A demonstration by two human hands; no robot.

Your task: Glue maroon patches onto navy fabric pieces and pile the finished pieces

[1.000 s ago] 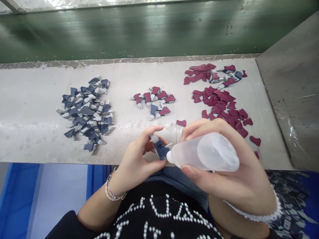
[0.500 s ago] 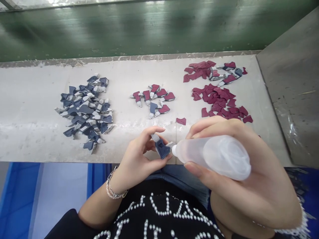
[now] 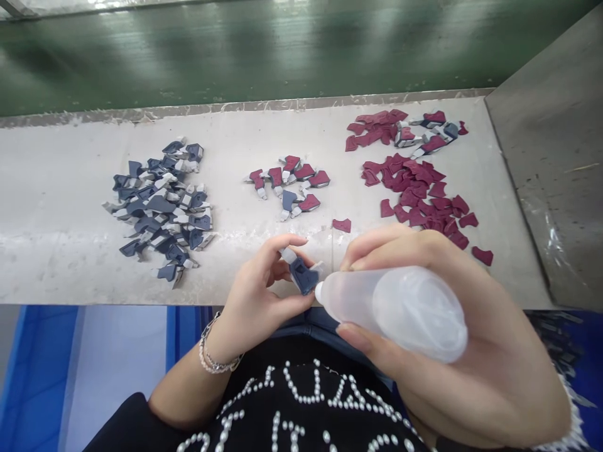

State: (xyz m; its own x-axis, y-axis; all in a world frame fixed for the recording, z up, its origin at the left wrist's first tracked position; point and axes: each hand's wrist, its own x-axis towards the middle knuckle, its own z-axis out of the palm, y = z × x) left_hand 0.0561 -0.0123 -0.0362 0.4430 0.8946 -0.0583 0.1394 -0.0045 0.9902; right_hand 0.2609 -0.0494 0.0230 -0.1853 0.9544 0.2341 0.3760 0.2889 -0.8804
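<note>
My left hand is closed round a small dark blue and grey plastic part, its recessed face turned up. My right hand grips a translucent white squeeze bottle, tilted so its nozzle meets the lower right edge of that part. Whether any liquid comes out is too small to make out. Just beyond my hands lies a single maroon piece. Farther off is a small group of blue and grey parts, most with maroon pieces on them.
A heap of blue and grey parts lies left on the pale work surface. Maroon pieces are piled at right, beside a few assembled parts. A metal panel bounds the right; a blue bin sits lower left.
The bottle nozzle has shifted slightly left and down along the edge of the part. My right hand moved with it, uncovering more maroon pieces. My left hand keeps its hold.
</note>
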